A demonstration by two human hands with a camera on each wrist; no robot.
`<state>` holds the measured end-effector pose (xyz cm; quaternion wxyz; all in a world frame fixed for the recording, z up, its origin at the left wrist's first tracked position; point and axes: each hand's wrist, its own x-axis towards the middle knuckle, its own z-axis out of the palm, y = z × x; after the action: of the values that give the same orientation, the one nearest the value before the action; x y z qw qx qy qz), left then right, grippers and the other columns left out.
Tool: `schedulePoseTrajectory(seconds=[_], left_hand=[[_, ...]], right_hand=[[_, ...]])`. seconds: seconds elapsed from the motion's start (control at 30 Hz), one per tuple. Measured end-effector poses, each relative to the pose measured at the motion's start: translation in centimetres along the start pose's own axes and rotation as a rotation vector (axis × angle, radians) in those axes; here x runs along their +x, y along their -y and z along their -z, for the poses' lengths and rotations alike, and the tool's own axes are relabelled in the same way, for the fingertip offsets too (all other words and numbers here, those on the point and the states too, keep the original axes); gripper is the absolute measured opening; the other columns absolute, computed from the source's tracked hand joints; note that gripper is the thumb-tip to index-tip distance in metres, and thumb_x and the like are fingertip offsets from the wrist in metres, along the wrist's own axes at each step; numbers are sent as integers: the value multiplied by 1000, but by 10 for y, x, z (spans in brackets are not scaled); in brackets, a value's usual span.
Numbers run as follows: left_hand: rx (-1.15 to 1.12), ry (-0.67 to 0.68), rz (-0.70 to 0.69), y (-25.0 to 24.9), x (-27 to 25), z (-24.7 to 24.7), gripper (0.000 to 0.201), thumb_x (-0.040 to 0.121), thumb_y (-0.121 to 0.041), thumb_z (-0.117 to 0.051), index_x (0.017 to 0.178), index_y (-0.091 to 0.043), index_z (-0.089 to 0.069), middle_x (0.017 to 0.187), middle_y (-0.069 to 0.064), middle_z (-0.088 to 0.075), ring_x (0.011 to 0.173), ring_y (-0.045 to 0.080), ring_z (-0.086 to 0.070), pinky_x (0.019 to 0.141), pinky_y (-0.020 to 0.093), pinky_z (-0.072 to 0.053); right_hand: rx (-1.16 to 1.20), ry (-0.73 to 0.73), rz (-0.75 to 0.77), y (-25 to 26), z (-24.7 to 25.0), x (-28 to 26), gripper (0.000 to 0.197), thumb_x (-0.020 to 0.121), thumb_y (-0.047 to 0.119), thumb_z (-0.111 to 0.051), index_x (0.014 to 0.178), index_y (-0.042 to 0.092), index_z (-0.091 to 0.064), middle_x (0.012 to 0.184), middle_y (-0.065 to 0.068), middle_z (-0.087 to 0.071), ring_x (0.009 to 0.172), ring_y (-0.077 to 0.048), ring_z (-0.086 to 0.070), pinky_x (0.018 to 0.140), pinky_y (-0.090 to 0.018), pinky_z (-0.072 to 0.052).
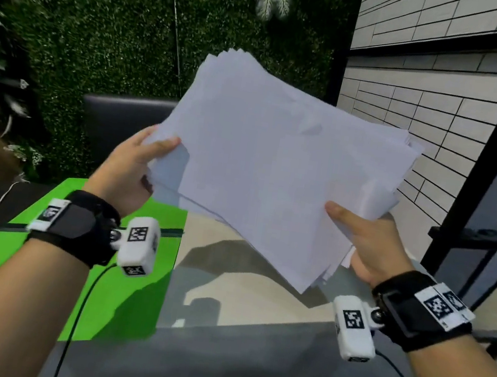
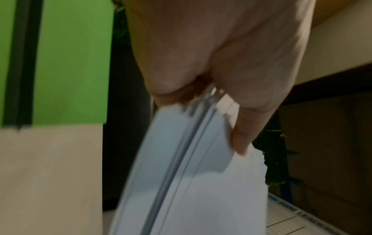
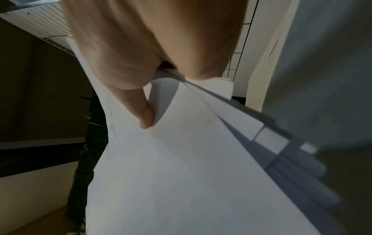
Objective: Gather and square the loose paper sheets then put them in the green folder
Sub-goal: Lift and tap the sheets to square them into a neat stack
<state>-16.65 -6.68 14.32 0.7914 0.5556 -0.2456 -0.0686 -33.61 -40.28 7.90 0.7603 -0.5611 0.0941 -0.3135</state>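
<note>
1. Behind: a wall of green leaves (image 1: 102, 40), a pale brick wall (image 1: 410, 115), a dark chair back (image 1: 123, 116).
2. Below: a pale table (image 1: 241, 299) with grey shadows across it.
3. On the table's left side: the green folder (image 1: 37, 270), lying flat and closed, with a dark band (image 1: 170, 232) across it.
4. Up in the air over the table, to the right of the folder: the stack of white paper sheets (image 1: 275, 166), tilted, edges not lined up, corners sticking out at the far end and on the right.
5. Left hand (image 1: 128, 168): gripping the stack's near left corner, thumb on top, fingers under.
6. Right hand (image 1: 367, 240): gripping the stack's near right edge, thumb on top, fingers under.
7. On both wrists: black straps with white camera boxes (image 1: 138, 246).
</note>
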Motion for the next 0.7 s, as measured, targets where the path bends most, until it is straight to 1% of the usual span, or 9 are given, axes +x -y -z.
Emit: schedulePoseTrajectory(seconds=[0.1, 0.13, 0.2, 0.27, 0.37, 0.47, 0.53, 0.6, 0.7], left_hand=[[262, 71, 61, -1, -2, 11, 57, 66, -31, -99, 119, -19, -79, 127, 17, -79, 93, 20, -80, 78, 30, -66], [328, 87, 48, 2, -3, 11, 60, 64, -26, -101, 120, -18, -79, 123, 13, -81, 95, 20, -80, 79, 31, -66], [371, 92, -23, 10, -1, 7, 52, 83, -11, -85, 132, -13, -71, 129, 10, -80, 106, 22, -78, 91, 35, -65], [357, 40, -64, 21, 4, 5, 49, 96, -1, -73, 144, -11, -62, 138, 10, -75, 120, 23, -74, 103, 39, -60], [387, -37, -39, 51, 6, 8, 50, 100, 0, -72, 146, -11, -58, 141, 7, -73, 132, 26, -69, 112, 47, -55], [407, -16, 122, 83, -5, 10, 45, 100, 1, -71, 144, -8, -61, 136, 7, -77, 131, 33, -70, 108, 48, -57], [374, -19, 181, 90, -11, 9, 42, 102, 0, -69, 142, -11, -63, 132, 5, -79, 128, 33, -72, 101, 45, -60], [362, -40, 120, 84, -8, 7, 43, 101, 1, -70, 140, -12, -63, 132, 4, -79, 124, 30, -74, 99, 45, -61], [333, -60, -18, 68, 1, 3, 47, 98, 1, -73, 142, -8, -61, 133, 6, -78, 119, 23, -76, 98, 37, -63]], right_hand=[[-71, 35, 18, 0, 4, 0, 29, 86, -4, -81, 113, 6, -77, 112, -11, -83, 110, -32, -78, 90, -40, -65], [-93, 60, 32, 1, 4, 0, 26, 87, -4, -81, 110, 7, -77, 111, -10, -83, 108, -32, -79, 89, -40, -66], [-120, 79, 69, 5, 1, 2, 26, 86, -3, -82, 109, 8, -77, 110, -10, -83, 105, -30, -80, 89, -40, -66], [-143, 39, 106, 6, -1, 9, 35, 85, 2, -86, 118, 4, -74, 114, -13, -82, 103, -29, -80, 90, -42, -64], [-218, 1, 102, -2, 2, 13, 46, 84, 14, -91, 124, 2, -71, 114, -12, -82, 103, -29, -80, 91, -43, -64], [-297, 63, 6, -19, 12, 6, 23, 89, 13, -85, 110, 10, -76, 105, -6, -84, 106, -35, -79, 87, -40, -65], [-318, 86, -34, -22, 15, 3, 18, 91, 13, -83, 109, 12, -77, 104, -6, -84, 105, -35, -79, 93, -48, -64], [-310, 93, 3, -16, 12, 8, 20, 92, 13, -83, 111, 11, -78, 108, -9, -84, 104, -34, -80, 100, -56, -61], [-250, 60, 79, -2, 5, 17, 20, 92, 10, -82, 112, 8, -77, 115, -17, -81, 110, -37, -77, 101, -53, -61]])
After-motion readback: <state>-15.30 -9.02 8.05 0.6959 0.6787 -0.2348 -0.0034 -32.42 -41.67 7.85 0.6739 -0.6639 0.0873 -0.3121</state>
